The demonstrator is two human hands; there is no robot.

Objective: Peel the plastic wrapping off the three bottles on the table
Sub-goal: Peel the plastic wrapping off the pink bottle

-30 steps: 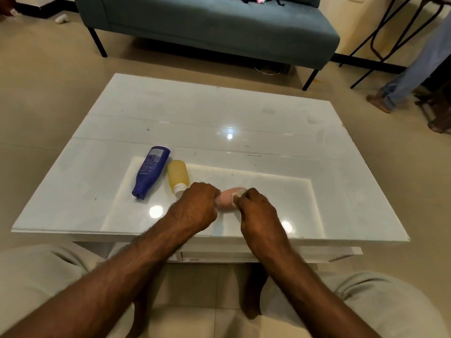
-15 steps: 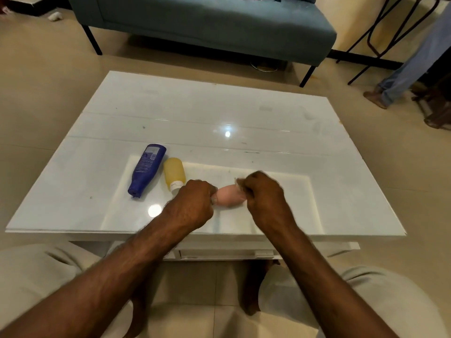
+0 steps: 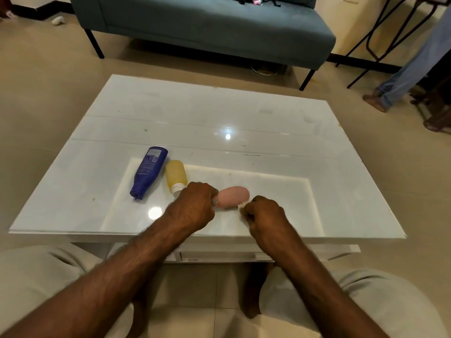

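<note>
A pink bottle (image 3: 233,196) lies on its side near the front of the white table (image 3: 268,123). My left hand (image 3: 194,207) grips its left end, which is hidden in the fist. My right hand (image 3: 264,212) is closed just below the bottle's right end, pinching a small pale bit of plastic wrapping (image 3: 241,205). To the left lie a blue bottle (image 3: 148,170) with its cap toward me and a small yellow bottle (image 3: 176,176) with a white cap, side by side and untouched.
A teal sofa (image 3: 207,28) stands beyond the table. Another person's leg in jeans (image 3: 400,81) and black metal frame legs are at the far right. My knees in light trousers sit below the table's front edge.
My right hand has pulled down and toward me from the bottle's top right, drawing the bit of wrapping with it. More of the pink bottle shows. The left hand keeps its hold.
</note>
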